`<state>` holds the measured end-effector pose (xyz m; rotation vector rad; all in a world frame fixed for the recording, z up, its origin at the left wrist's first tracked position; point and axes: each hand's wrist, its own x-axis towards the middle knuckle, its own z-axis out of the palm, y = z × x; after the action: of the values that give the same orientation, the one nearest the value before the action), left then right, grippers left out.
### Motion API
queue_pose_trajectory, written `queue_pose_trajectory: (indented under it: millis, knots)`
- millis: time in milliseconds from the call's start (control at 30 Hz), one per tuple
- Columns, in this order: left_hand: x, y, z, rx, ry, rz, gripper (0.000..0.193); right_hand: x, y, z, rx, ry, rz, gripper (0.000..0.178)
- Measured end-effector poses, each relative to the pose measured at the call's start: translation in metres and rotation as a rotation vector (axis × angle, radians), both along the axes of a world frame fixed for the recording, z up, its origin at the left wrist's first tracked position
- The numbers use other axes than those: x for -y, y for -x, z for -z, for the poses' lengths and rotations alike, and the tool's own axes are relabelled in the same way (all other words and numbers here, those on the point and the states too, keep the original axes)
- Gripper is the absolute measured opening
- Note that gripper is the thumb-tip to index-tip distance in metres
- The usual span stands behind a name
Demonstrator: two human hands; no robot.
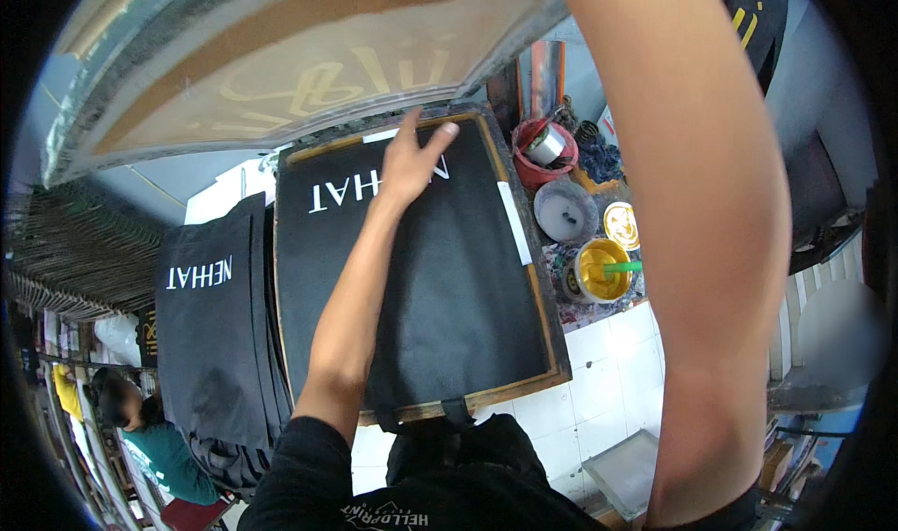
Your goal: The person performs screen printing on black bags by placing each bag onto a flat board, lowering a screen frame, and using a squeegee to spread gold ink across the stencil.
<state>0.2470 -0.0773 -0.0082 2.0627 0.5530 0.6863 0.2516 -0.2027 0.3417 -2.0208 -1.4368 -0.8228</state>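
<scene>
My left hand (pixel 412 164) reaches over the far end of a black cloth bag (pixel 449 288), with its thumb and forefinger spread apart. The palm partly covers the white lettering printed there. Under the bag is a flat wooden board (pixel 561 363) with white tape strips along its edges; two straps hang at its near edge. Above the far end, a printing screen (pixel 309 72) is tilted up, showing brown borders and a pale script design. My right forearm (pixel 716 157) stretches up past the screen's right end, and its hand is beyond the top of the view.
Left of the board lies a pile of printed black bags (pixel 210 344). On the right stand a tub of yellow ink (pixel 599 274) with a green-handled tool, a grey bowl (pixel 566 211) and a red bucket (pixel 535 171). Another person (pixel 168 447) is at lower left.
</scene>
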Motion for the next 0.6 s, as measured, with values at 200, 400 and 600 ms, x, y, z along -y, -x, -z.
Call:
queue_pose_trajectory:
  millis: [200,400,600]
  knots:
    - [0.050,0.224,-0.085,0.738,0.260,0.192,0.045,0.059,0.045,0.062,-0.149,0.168,-0.001,0.032]
    - [0.144,0.368,-0.026,0.235,0.825,0.066,0.031,0.134,0.104,0.213,-0.243,0.196,-0.112,0.040]
    - [0.182,0.390,0.055,0.094,1.228,-0.134,0.030,0.154,0.134,0.296,-0.404,0.487,-0.178,0.038]
